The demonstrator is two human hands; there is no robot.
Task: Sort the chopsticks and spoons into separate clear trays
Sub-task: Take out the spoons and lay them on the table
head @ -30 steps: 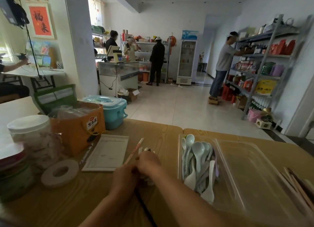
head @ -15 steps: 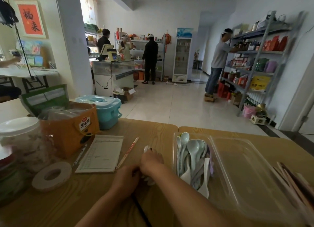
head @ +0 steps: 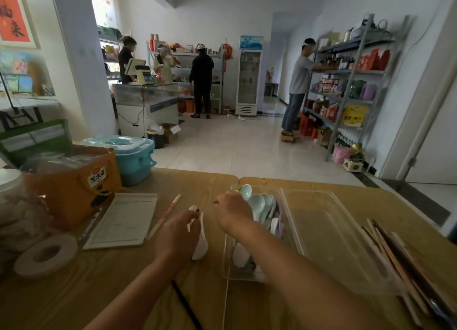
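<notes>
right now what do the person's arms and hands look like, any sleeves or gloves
Both forearms are bare as far as the frame shows: no sleeves in view. The left hand and right hand wear no gloves, and neither wrist carries a watch or band. The fingers are partly hidden, so rings cannot be ruled out.
</notes>
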